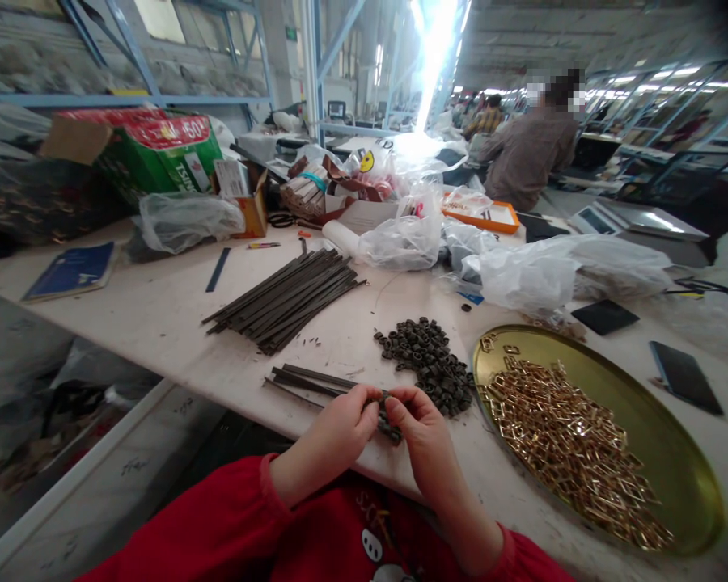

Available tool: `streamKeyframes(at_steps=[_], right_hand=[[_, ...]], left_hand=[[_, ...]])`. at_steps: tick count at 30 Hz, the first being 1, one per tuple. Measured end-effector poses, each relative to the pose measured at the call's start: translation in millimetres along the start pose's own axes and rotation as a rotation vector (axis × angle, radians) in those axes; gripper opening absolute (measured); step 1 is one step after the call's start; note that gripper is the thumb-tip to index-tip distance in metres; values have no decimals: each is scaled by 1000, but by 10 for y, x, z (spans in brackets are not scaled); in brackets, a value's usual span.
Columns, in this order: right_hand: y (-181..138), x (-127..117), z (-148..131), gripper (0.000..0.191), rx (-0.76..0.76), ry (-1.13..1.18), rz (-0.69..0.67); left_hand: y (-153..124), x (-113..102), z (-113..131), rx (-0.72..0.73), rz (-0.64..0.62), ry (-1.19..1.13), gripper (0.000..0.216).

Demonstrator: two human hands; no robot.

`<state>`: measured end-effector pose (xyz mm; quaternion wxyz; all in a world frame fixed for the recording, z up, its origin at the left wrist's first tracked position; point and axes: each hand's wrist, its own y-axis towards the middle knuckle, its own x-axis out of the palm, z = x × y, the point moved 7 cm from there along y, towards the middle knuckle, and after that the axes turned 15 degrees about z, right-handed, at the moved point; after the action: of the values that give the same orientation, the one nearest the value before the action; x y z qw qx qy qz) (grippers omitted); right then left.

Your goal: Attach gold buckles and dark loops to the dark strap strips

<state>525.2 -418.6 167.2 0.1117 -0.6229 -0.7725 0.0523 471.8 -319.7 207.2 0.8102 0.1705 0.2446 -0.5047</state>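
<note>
Near the table's front edge my left hand (353,419) and my right hand (421,428) meet, fingers pinched together on a small dark strap piece (383,401). The fingertips partly cover it, so its exact shape is hard to make out. A few flat dark straps (312,381) lie on the table and run under my left hand. Just beyond the hands is a heap of small dark loops (428,356). Farther left lies a stack of long dark straps (288,299). To the right, a round gold tray (673,453) bears many gold-coloured metal buckles (570,440).
A blue booklet (73,269), a green and red box (163,153) and plastic bags (522,271) line the back. An orange tray (503,217) stands behind. A phone (685,376) lies at the right. Another person (525,153) sits farther off with their back turned.
</note>
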Motion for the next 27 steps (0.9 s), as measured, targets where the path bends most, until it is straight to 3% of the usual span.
streamKeyframes(at_steps=[3, 5, 8, 10, 13, 17, 21, 27], right_hand=[[-22, 20, 20, 20, -41, -38, 6], [-47, 1, -41, 18, -159, -108, 31], [-99, -23, -150, 27, -274, -154, 19], [-106, -37, -150, 33, -208, -120, 0], [-96, -40, -62, 28, -12, -3, -16], [-159, 82, 84, 36, 180, 73, -193], [-224, 126, 96, 34, 152, 3, -275], [-240, 77, -45, 31, 3, -69, -169]], left_hand=[[-19, -13, 33, -22, -7, -88, 33], [-32, -14, 41, -31, -39, -115, 37], [-45, -2, 28, -56, -113, -161, 45], [-56, 13, 30, -67, -169, -218, 48], [-77, 20, 57, -68, -225, -301, 50], [-104, 17, 53, -74, -254, -340, 51], [-76, -5, -110, -128, -164, -287, 53], [-91, 86, -356, -313, -99, -373, 46]])
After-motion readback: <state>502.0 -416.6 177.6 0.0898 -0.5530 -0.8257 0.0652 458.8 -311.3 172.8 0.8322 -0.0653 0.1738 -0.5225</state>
